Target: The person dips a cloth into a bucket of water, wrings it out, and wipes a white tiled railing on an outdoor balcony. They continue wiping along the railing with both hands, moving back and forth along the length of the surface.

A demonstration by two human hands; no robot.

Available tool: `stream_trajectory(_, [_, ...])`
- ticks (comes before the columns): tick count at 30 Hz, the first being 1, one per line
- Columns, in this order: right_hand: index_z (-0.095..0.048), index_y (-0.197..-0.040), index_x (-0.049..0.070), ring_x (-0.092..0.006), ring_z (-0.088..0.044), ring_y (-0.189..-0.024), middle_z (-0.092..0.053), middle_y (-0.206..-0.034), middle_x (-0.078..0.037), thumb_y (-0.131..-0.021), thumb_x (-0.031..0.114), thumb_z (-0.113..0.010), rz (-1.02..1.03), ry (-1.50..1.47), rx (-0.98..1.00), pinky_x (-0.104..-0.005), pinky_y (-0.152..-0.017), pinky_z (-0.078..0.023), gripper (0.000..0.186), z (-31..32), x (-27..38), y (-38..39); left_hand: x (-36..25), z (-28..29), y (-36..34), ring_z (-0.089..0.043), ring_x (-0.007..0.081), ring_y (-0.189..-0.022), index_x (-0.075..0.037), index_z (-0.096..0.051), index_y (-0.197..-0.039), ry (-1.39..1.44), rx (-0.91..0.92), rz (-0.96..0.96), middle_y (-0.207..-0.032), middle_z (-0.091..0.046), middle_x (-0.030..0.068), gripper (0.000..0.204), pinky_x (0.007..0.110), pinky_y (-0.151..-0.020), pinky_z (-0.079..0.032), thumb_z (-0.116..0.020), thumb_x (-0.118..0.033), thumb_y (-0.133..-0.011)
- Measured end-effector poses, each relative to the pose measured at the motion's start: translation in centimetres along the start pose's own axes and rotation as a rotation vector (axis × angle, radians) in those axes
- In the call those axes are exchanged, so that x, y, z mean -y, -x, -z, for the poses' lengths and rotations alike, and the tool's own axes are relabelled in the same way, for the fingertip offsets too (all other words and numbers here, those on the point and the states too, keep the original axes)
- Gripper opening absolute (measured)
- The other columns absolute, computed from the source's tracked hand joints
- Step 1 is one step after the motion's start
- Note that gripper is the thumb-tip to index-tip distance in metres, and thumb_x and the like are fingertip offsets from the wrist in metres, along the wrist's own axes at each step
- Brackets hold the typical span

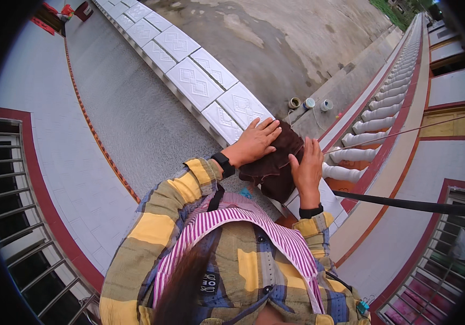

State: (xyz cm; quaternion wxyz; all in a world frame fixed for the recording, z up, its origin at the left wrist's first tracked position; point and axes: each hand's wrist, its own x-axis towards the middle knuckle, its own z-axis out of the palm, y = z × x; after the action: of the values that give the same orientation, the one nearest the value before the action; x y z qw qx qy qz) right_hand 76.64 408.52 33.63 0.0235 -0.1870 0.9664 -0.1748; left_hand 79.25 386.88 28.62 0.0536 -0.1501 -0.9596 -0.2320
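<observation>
My left hand [257, 142] lies with fingers stretched out on a dark brown folded cloth [276, 176], its fingertips near the edge of a white tiled wall top [194, 81]. My right hand [306, 170] is at the cloth's right side, fingers extended upward and thumb apart, touching it. The cloth is draped over the ledge and hides part of it. Both my forearms are in plaid sleeves, and a pink striped apron shows below the hands.
A white balustrade [384, 100] runs away at the right, crossed by a thin line. A dark bar [405, 201] reaches in from the right. Three small containers [309, 104] stand on the concrete beyond. Barred windows are at both sides; a dark red bucket [83, 12] is far left.
</observation>
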Motion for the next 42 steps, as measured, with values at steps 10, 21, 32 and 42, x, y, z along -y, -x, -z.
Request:
stream_trajectory(10, [-0.033,-0.157,0.024,-0.0472,-0.006,-0.152,-0.013,-0.167,-0.017,-0.089,0.062,-0.059,0.420,0.170,0.161,-0.0819,-0.106,-0.007,0.082,-9.9,8.2,-3.9,1.8,6.1,19.8,-0.038,0.0380,-0.144,-0.001,-0.046,-0.146,0.169,-0.257,0.628,-0.154,-0.042,0.0214,0.056,0.048,-0.118,-0.030,-0.062,-0.016,-0.094])
stream_trajectory(21, [-0.032,-0.157,0.021,-0.0505,-0.011,-0.150,-0.019,-0.164,-0.021,-0.092,0.065,-0.052,0.422,0.187,0.206,-0.0828,-0.104,-0.013,0.081,-18.2,29.6,-24.5,8.3,9.2,20.2,-0.042,0.0390,-0.141,0.000,-0.046,-0.146,0.154,-0.442,0.804,-0.153,-0.044,0.0214,0.058,0.048,-0.116,-0.032,-0.063,-0.018,-0.094])
stream_trajectory(32, [-0.030,-0.158,0.019,-0.0508,-0.011,-0.150,-0.016,-0.166,-0.021,-0.094,0.066,-0.049,0.505,0.251,0.243,-0.0826,-0.104,-0.016,0.082,-16.9,30.2,-23.1,9.4,10.6,15.8,-0.035,0.0386,-0.145,0.002,-0.037,-0.151,0.047,-0.443,0.773,-0.158,-0.034,0.0237,0.072,0.048,-0.117,-0.031,-0.069,-0.021,-0.090])
stream_trajectory(42, [-0.041,-0.153,0.029,-0.0401,-0.025,-0.150,-0.028,-0.163,-0.014,-0.100,0.047,-0.050,0.710,0.176,0.294,-0.0760,-0.108,-0.022,0.057,-15.6,25.2,-22.7,17.5,7.5,7.5,-0.013,0.0427,-0.153,0.004,-0.019,-0.157,-0.011,-0.331,0.709,-0.164,-0.014,0.0285,0.105,0.055,-0.123,-0.013,-0.074,-0.041,-0.080])
